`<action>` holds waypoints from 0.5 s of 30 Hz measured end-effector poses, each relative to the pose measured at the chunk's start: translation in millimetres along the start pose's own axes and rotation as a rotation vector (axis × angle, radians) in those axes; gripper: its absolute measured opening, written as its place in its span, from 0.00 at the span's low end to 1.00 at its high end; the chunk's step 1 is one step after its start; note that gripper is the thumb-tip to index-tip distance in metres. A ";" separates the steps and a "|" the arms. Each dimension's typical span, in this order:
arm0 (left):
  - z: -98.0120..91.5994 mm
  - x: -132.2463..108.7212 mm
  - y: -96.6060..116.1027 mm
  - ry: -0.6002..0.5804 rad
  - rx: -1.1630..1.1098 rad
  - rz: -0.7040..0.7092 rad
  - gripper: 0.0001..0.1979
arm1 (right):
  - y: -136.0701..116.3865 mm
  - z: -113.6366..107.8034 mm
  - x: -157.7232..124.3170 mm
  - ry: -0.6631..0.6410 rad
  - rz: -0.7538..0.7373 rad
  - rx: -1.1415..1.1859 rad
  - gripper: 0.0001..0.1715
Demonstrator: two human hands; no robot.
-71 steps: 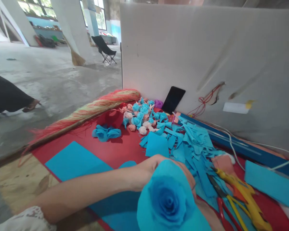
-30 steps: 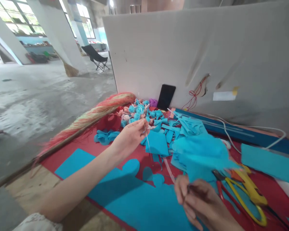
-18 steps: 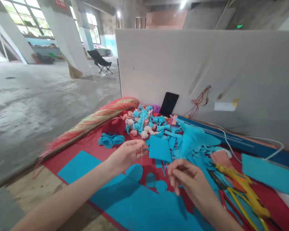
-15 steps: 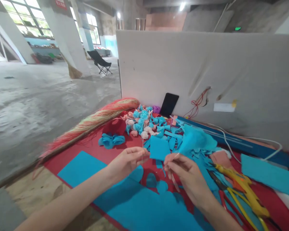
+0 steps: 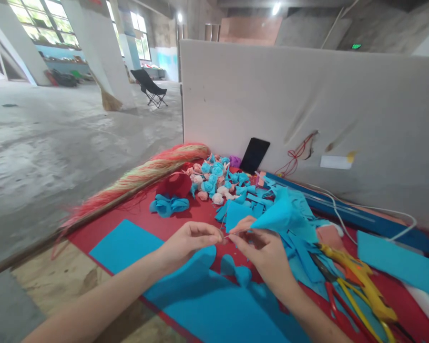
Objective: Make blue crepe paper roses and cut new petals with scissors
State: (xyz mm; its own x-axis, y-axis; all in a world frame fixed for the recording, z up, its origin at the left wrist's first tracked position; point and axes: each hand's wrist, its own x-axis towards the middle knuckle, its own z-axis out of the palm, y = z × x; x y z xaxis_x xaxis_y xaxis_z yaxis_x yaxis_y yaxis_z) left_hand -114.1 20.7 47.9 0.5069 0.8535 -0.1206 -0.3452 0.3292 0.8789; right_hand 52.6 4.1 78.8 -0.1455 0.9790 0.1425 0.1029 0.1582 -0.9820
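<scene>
My left hand [image 5: 195, 240] is closed in a pinch, thumb against fingertips, on a thin pale strand [image 5: 221, 224] that looks like thread. Close by on its right, my right hand [image 5: 262, 250] also pinches a thin pale strand; whether it is the same one I cannot tell. The two sets of fingertips nearly meet above the red tabletop. Just behind them lies a blue crepe paper square [image 5: 237, 214], partly covered by the right fingers. Below the hands are blue paper sheets [image 5: 214, 305] and rounded blue petal pieces [image 5: 243, 275].
Pink, white and blue paper flowers [image 5: 210, 181] are heaped at the back, beside a dark phone [image 5: 255, 155]. Blue scraps [image 5: 289, 214] pile up to the right. Nearer lie a yellow glue gun [image 5: 364, 276] and red-handled pliers [image 5: 334, 305]. Coloured straw [image 5: 146, 176] lines the left edge.
My right hand has moved left and slightly up, bringing its fingertips close to the left ones. The strand in the left hand shows less clearly. The view has shifted slightly.
</scene>
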 end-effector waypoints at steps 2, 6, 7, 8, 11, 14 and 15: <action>-5.0 1.3 0.1 -0.006 0.038 -0.004 0.04 | 0.2 0.1 -0.4 0.000 0.013 -0.013 0.05; -13.3 5.1 0.2 -0.012 0.068 0.013 0.05 | 6.8 -5.7 -2.6 0.032 0.078 0.049 0.08; -14.8 6.1 0.4 -0.014 0.071 0.017 0.06 | 9.4 -8.1 -3.5 0.046 0.086 0.078 0.09; -15.9 7.0 0.6 -0.015 0.073 0.021 0.06 | 11.9 -10.5 -4.6 0.064 0.085 0.106 0.11; -17.3 8.7 0.9 -0.018 0.084 0.024 0.05 | 17.8 -16.6 -7.8 0.112 0.045 0.170 0.15; -17.2 8.6 1.4 -0.007 0.095 0.035 0.04 | 20.5 -20.2 -9.4 0.130 -0.031 0.161 0.13; -17.6 8.0 2.1 0.000 0.100 0.041 0.03 | 20.4 -21.0 -9.5 0.132 -0.066 0.142 0.12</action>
State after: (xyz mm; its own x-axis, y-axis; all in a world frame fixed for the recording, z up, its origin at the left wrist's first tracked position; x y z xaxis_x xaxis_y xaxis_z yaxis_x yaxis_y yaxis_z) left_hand -124.7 35.3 40.7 0.4938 0.8655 -0.0837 -0.2854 0.2523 0.9246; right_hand 76.7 0.7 60.0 -0.0164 0.9768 0.2133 -0.0439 0.2124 -0.9762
